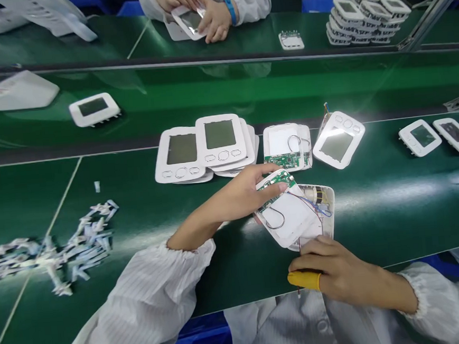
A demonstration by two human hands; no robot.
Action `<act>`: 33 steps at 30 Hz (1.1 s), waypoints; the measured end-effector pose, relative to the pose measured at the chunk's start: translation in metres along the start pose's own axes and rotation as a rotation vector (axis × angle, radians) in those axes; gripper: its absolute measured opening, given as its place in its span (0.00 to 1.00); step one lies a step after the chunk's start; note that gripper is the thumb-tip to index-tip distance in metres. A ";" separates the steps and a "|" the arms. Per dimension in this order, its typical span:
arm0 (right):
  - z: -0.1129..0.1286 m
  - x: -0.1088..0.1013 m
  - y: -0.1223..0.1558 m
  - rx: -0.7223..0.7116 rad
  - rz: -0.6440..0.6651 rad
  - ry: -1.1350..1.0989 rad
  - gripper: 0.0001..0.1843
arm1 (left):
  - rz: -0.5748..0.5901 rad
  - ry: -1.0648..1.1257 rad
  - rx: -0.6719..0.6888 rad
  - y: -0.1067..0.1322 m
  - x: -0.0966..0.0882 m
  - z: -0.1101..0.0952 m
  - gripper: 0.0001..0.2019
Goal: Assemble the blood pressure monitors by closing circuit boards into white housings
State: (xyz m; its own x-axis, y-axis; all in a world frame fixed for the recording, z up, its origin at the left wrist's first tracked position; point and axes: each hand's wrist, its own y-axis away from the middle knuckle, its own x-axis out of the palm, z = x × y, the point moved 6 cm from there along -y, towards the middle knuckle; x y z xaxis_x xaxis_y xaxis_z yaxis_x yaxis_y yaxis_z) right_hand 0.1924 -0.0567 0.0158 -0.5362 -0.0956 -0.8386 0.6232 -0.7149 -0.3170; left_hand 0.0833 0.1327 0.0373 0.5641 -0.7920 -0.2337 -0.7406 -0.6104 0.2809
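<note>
My left hand [247, 193] grips a white display panel [287, 223], back side up and tilted, its thumb on the green circuit board [275, 185] along the top edge. Under and right of this panel lies an open white housing [330, 198] with a round part and coloured wires [315, 205] inside; wires run between the two. My right hand [336, 269], a yellow finger cot [305, 280] on one finger, is closed at the housing's lower edge. Its fingertips pinch a thin wire, whose end shows below the cot. Part of the housing is hidden by the panel.
Stacked display panels [221, 135] stand beyond my left hand, with more panels [280, 136] and a tilted one [338, 139] to their right. Small white strips [87, 241] lie scattered left. Across a raised green divider, a co-worker's hands [213, 17] hold a device near stacked units [364, 15].
</note>
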 end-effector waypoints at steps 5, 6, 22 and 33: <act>-0.013 -0.020 -0.017 0.172 -0.251 -0.186 0.14 | 0.048 0.019 0.047 0.008 0.002 0.002 0.16; -0.016 -0.024 -0.020 0.199 -0.294 -0.202 0.13 | 0.050 0.005 0.072 0.010 0.002 0.002 0.15; -0.038 -0.044 -0.043 0.425 -0.543 -0.223 0.12 | 0.007 0.230 -0.045 0.034 0.017 0.022 0.27; -0.048 -0.038 -0.042 0.559 -0.586 -0.339 0.13 | 0.073 0.291 0.002 0.045 0.031 0.021 0.11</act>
State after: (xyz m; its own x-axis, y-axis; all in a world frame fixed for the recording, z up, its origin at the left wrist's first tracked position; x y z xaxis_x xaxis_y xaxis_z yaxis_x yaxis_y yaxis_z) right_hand 0.2137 0.0101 0.0396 -0.8783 0.2560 -0.4037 -0.1280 -0.9396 -0.3175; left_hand 0.0603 0.0808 0.0231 0.5901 -0.8048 0.0637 -0.7835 -0.5520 0.2854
